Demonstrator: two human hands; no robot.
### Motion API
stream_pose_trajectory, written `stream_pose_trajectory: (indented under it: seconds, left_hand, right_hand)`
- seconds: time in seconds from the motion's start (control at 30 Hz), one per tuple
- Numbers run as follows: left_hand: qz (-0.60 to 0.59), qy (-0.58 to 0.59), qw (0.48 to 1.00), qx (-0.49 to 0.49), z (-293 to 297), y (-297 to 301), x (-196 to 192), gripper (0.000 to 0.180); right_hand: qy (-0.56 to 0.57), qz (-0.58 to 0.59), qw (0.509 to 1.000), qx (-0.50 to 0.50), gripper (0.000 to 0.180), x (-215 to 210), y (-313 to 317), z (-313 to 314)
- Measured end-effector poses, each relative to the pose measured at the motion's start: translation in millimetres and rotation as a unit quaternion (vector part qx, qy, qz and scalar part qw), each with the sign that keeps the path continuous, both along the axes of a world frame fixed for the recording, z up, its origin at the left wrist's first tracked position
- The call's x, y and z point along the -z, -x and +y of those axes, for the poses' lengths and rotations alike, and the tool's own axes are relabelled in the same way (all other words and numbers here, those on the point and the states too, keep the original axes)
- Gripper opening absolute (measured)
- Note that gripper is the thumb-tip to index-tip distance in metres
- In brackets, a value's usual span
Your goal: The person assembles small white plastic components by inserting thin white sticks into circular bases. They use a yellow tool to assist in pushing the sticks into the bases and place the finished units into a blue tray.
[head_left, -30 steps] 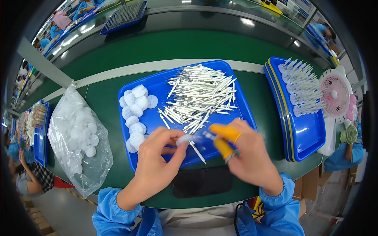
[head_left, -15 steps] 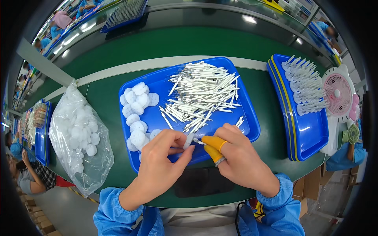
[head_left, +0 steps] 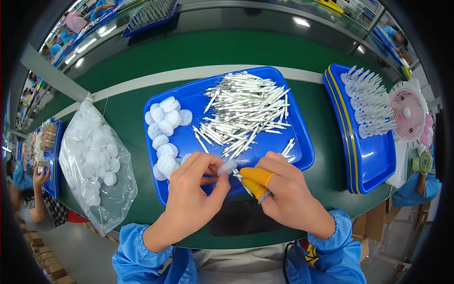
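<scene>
My left hand (head_left: 191, 196) pinches a small white round cap (head_left: 228, 166) over the near edge of the blue tray (head_left: 302, 142). My right hand (head_left: 288, 194), with orange rubber covers on thumb and forefinger, holds a thin white stick (head_left: 241, 182) whose tip meets the cap. On the tray lie a heap of white sticks (head_left: 246, 113) at the middle right and a cluster of white round caps (head_left: 163, 130) at the left. Both forearms wear blue sleeves.
A clear plastic bag of white caps (head_left: 94, 161) lies left of the tray. Stacked blue trays with assembled pieces (head_left: 364, 128) stand at the right, beside a small pink fan (head_left: 409, 113). A dark pad (head_left: 236, 220) sits at the table's front edge. Another person sits at far left.
My hands have drawn together: the right hand moved left and the stick's tip now meets the cap held by the left. The view has shifted slightly.
</scene>
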State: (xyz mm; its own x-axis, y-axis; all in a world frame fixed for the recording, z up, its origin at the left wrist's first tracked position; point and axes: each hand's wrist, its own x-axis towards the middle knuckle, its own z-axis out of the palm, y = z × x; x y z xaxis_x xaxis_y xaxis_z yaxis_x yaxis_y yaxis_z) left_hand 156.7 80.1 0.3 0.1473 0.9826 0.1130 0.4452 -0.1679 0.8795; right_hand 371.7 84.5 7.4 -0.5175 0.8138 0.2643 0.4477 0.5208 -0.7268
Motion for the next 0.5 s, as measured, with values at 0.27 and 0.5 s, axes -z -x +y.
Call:
stream_pose_trajectory:
  seconds: [0.27,0.5]
  left_hand:
    - [-0.018,0.036,0.999,0.009,0.0,0.6,-3.4,0.013]
    - [-0.002,0.013,1.0,0.005,0.1,0.4,0.6,0.012]
  right_hand:
    - [-0.004,-0.034,0.999,0.022,0.049,3.8,-1.2,3.9]
    - [-0.032,-0.022,0.999,0.037,0.044,3.1,4.1,0.5]
